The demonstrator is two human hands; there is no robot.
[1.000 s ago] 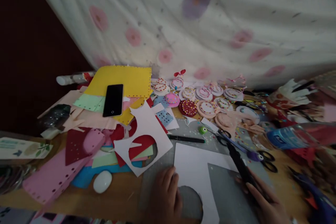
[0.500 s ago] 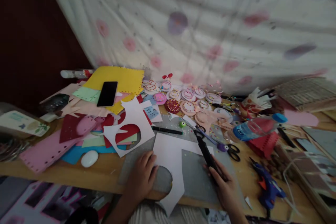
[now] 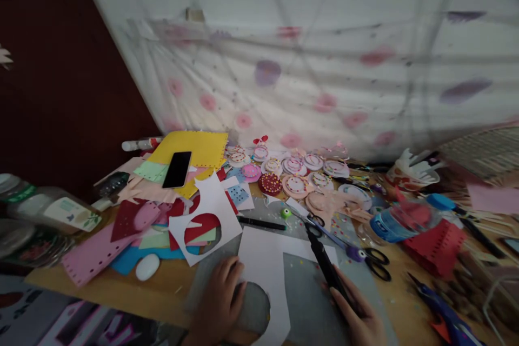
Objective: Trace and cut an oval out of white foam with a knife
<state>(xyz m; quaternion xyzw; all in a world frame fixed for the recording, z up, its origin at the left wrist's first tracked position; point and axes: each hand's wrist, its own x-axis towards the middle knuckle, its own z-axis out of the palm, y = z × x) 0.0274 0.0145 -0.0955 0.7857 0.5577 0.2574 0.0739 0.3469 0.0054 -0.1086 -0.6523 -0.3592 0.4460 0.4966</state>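
Note:
My left hand (image 3: 219, 294) lies on the grey cutting mat (image 3: 304, 275), fingers apart and fingertips at the left edge of a white sheet (image 3: 261, 251). That sheet has a rounded cut-out beside my fingers and a strip reaching right. In my right hand (image 3: 357, 308) is a long black tool (image 3: 324, 259), gripped by its thick handle and slanting up-left over the strip; its exact kind is unclear. A second white cut sheet (image 3: 214, 211) with a round hole lies up-left. A black pen (image 3: 261, 223) lies just above the sheet.
Left are a phone (image 3: 177, 169), yellow felt (image 3: 194, 148), a white oval object (image 3: 147, 267) and bottles. Beaded round pieces (image 3: 294, 165) crowd the back. To the right are scissors (image 3: 377, 263), a plastic bottle (image 3: 401, 221) and a blue glue gun (image 3: 441, 308).
The view has tilted upward, so more wall shows and the table sits lower in the picture. Both hands keep about the same places by the sheet; the black tool stays in my right hand.

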